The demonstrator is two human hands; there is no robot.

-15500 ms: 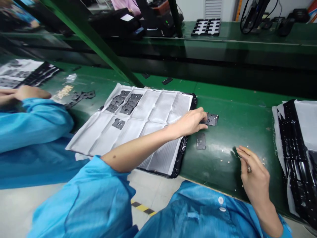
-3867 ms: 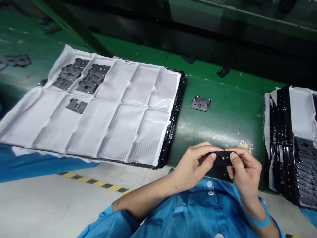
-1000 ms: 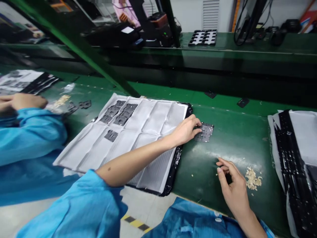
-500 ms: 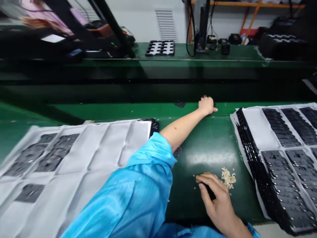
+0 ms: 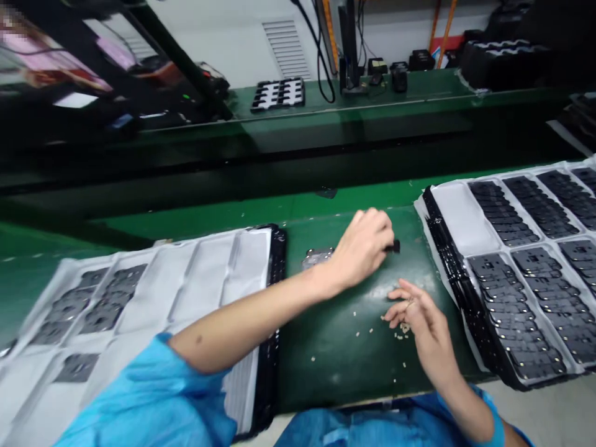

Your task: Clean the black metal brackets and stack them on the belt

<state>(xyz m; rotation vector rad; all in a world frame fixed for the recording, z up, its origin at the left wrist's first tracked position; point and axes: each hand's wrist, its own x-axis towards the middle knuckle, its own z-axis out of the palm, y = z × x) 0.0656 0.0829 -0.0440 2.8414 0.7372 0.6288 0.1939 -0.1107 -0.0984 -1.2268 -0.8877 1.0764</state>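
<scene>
My left hand (image 5: 369, 239) is closed above the green bench, its fingers bent over a small black part (image 5: 395, 246) that sticks out on the right. The part's exact kind is hidden. Just left of the wrist lies a flat dark part with a shiny clear surface (image 5: 317, 256). My right hand (image 5: 423, 320) hovers low, fingers spread and slightly curled, over a small heap of tiny beige pieces (image 5: 404, 330). A pale speck shows by its fingers; whether it is held is unclear. More beige pieces (image 5: 358, 334) lie scattered on the bench.
On the left, a white-lined tray (image 5: 153, 285) holds several flat black parts. A stacked tray (image 5: 470, 217) at right carries rows of black parts. Another thin black piece (image 5: 326, 193) lies farther back. Behind stands a raised green shelf (image 5: 321, 105) with a black-and-white tray (image 5: 278, 94).
My left hand has come back from the bench's rear towards me, with the black part. My right hand has moved up over the beige pieces, which are now more spread out. The view has shifted.
</scene>
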